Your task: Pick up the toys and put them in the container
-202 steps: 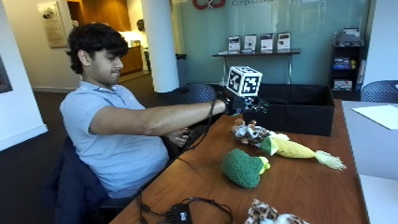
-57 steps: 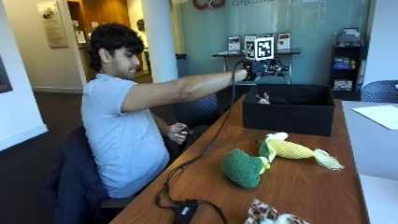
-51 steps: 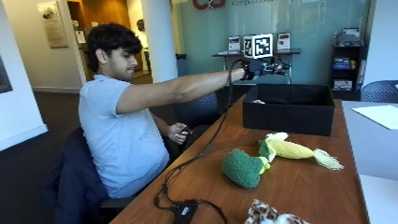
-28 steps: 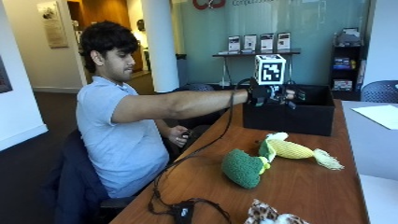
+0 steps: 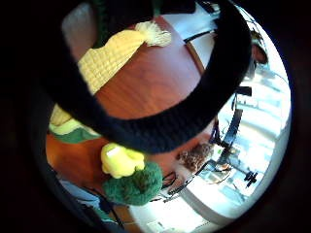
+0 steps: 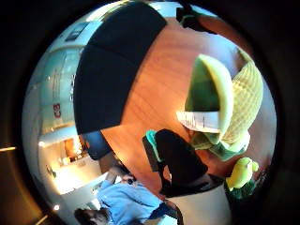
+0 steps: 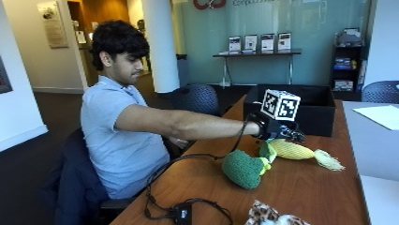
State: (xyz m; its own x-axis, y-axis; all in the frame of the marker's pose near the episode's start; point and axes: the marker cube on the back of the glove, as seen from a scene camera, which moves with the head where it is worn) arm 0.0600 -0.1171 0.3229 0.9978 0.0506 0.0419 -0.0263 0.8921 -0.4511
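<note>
In the outside view my gloved right hand (image 7: 278, 131) reaches across the wooden table (image 7: 312, 187) and hovers just over the husk end of a yellow knitted corn toy (image 7: 298, 151). Its fingers (image 7: 294, 136) point down at the corn and are not closed round it. A green knitted broccoli toy (image 7: 242, 168) lies just in front of the corn. The black container (image 7: 299, 111) stands behind the hand. The thumb side palm view shows the corn (image 6: 246, 98) and its green husk (image 6: 206, 89) close to a gloved finger (image 6: 178, 161). The little finger side view shows the corn (image 5: 104, 63) and broccoli (image 5: 133, 182).
A spotted plush toy (image 7: 271, 218) lies at the table's near edge, also seen as the spotted toy (image 5: 197, 155) from the palm. A black cable with a small box (image 7: 182, 213) trails along the left edge. A white sheet (image 7: 380, 115) lies at the right. An office chair (image 7: 196, 98) stands behind.
The hand carried a spotted toy up over the black container, let it go there, then came back down to just above the corn toy. The corn and broccoli have not moved.
</note>
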